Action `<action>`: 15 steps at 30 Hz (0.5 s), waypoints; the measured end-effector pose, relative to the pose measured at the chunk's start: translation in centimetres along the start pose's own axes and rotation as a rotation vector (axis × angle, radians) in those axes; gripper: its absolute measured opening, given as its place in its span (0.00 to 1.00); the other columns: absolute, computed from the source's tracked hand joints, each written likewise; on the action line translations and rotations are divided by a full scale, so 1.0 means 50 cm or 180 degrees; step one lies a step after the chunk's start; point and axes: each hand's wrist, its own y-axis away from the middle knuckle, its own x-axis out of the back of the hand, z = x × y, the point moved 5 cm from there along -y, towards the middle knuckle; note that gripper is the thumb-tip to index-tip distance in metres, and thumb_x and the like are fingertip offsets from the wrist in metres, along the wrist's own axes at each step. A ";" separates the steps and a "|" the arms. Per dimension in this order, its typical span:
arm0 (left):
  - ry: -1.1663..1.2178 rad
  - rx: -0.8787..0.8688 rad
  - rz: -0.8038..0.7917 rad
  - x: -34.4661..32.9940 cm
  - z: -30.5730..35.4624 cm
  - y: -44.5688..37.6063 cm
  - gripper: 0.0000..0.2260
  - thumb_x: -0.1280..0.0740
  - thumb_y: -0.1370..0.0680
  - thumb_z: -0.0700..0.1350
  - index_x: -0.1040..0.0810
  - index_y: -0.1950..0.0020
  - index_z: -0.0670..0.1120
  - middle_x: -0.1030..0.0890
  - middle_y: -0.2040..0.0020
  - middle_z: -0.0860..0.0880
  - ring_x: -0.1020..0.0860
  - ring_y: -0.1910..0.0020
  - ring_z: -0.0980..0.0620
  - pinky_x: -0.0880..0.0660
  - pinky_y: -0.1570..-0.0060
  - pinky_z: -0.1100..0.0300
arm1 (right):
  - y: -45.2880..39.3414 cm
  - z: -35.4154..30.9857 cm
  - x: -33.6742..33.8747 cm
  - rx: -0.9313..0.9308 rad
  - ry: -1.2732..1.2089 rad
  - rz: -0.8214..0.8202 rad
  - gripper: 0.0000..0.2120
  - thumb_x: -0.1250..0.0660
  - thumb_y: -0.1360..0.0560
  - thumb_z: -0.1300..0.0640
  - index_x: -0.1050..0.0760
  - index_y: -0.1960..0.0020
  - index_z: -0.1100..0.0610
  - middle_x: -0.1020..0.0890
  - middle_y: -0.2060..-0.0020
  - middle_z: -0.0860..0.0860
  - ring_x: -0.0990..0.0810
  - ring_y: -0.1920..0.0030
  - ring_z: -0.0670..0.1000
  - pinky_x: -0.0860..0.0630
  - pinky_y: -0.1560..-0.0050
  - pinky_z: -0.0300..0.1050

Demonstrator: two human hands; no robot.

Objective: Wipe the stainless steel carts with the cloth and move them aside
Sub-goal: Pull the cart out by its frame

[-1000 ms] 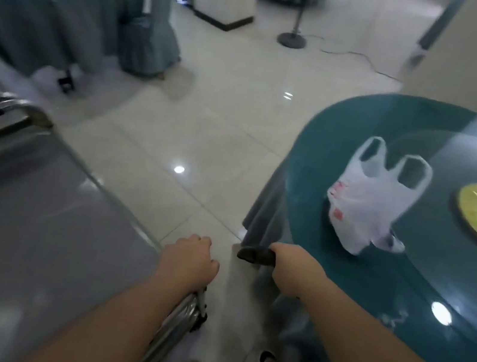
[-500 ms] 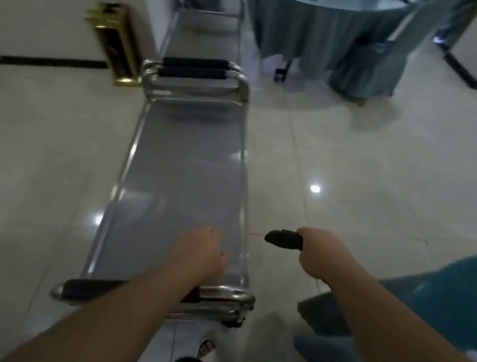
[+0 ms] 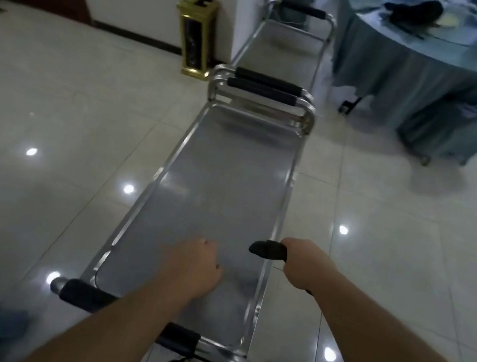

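Note:
A long stainless steel cart (image 3: 224, 184) stretches straight ahead of me, its near black-padded handle (image 3: 85, 294) at my waist. Its far handle (image 3: 261, 91) touches the handle of a second steel cart (image 3: 285, 46) lined up behind it by the wall. My left hand (image 3: 194, 265) hovers over the near end of the tray, fingers curled, nothing visible in it. My right hand (image 3: 305, 264) is over the cart's right rail, shut on a small dark object (image 3: 267, 248) that may be the cloth.
A gold bin (image 3: 195, 37) stands against the white wall to the left of the second cart. At the far right are a round table with a grey-blue cloth (image 3: 424, 63) and a covered chair (image 3: 460, 132). Glossy tiled floor lies on both sides.
The view has swung from the teal table to the carts, which now lie straight ahead. My left hand has come off the near handle and is over the tray. My right hand still holds the dark object.

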 end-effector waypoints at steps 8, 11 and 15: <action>0.0445 0.1194 -0.0051 -0.077 0.017 -0.028 0.24 0.40 0.17 0.59 0.30 0.24 0.50 0.26 0.26 0.46 0.25 0.30 0.42 0.29 0.31 0.48 | -0.176 -0.054 0.051 0.1197 0.0860 -0.0416 0.13 0.38 0.21 0.65 0.25 0.39 0.54 0.20 0.51 0.53 0.18 0.51 0.54 0.19 0.49 0.49; 0.0664 0.1660 0.0004 -0.076 0.063 0.001 0.24 0.40 0.17 0.59 0.32 0.23 0.51 0.28 0.25 0.46 0.25 0.30 0.42 0.29 0.32 0.47 | -0.206 -0.045 0.059 0.1642 0.1120 -0.0508 0.13 0.38 0.21 0.64 0.24 0.40 0.52 0.22 0.55 0.50 0.21 0.56 0.52 0.22 0.53 0.47; 0.0789 0.2054 -0.0008 -0.079 0.133 0.052 0.24 0.40 0.18 0.60 0.30 0.24 0.51 0.25 0.27 0.46 0.25 0.30 0.42 0.28 0.32 0.48 | -0.216 -0.021 0.075 0.2106 0.1530 -0.0606 0.11 0.37 0.20 0.62 0.24 0.40 0.52 0.19 0.49 0.52 0.19 0.49 0.53 0.20 0.44 0.50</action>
